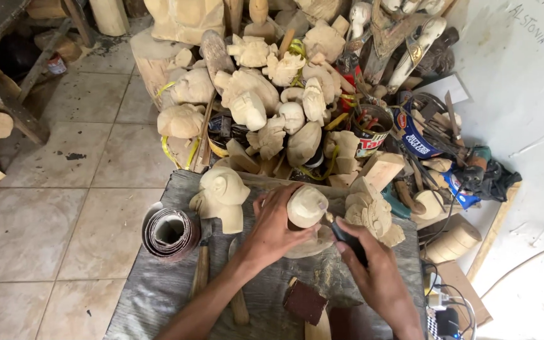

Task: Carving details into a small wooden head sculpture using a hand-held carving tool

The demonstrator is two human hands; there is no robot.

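While the left hand [276,221] grips the carving [306,208], the right hand [373,271] presses a tool [347,240] beside it.

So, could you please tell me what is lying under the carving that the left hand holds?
Under the carving lies the grey bench, with a wooden-handled tool and a sanding block nearby. The left hand and right hand cover the carving's base.
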